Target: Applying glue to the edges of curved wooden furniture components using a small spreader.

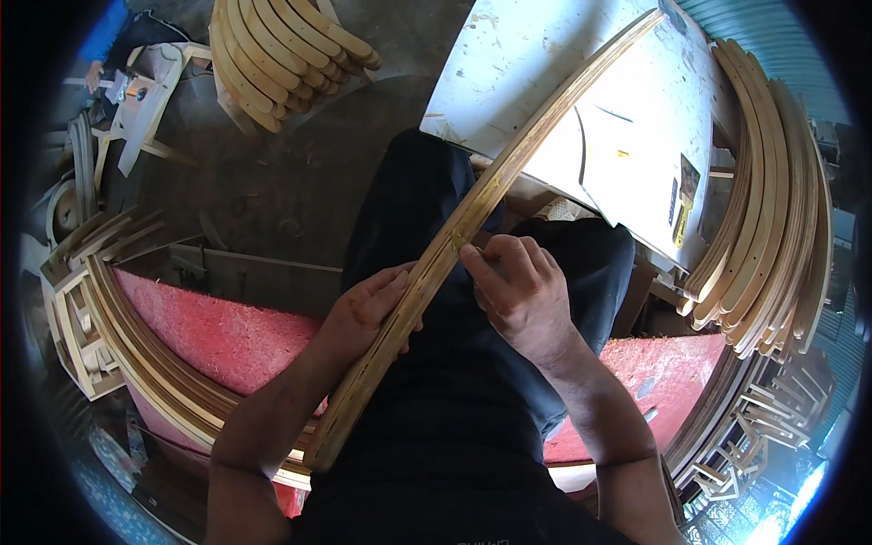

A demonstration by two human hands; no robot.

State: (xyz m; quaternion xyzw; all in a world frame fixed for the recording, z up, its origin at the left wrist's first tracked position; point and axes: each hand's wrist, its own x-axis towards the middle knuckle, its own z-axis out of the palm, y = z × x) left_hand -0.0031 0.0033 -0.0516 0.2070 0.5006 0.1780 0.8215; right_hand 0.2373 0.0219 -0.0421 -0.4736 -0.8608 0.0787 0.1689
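Observation:
A long, slightly curved laminated wooden strip (554, 113) slants across my lap, its near end by my belly and its far end over a white board. My left hand (368, 313) is wrapped around its lower half, thumb on the upper face. Close to the middle, my right hand (525, 291) has its thumb and forefinger pinched together against the strip's edge. Whatever sits between those fingertips is too small to make out. A yellowish smear (490, 193) marks the wood just beyond the fingertips.
The scuffed white board (500, 68) carries a small yellow-and-dark item (683, 213). Curved wooden slats (758, 191) are stacked at right, with more slats (282, 54) at far left. Red surfaces (218, 313) flank my legs, beside curved strips (163, 363). Another person's blue sleeve (104, 32) shows upper left.

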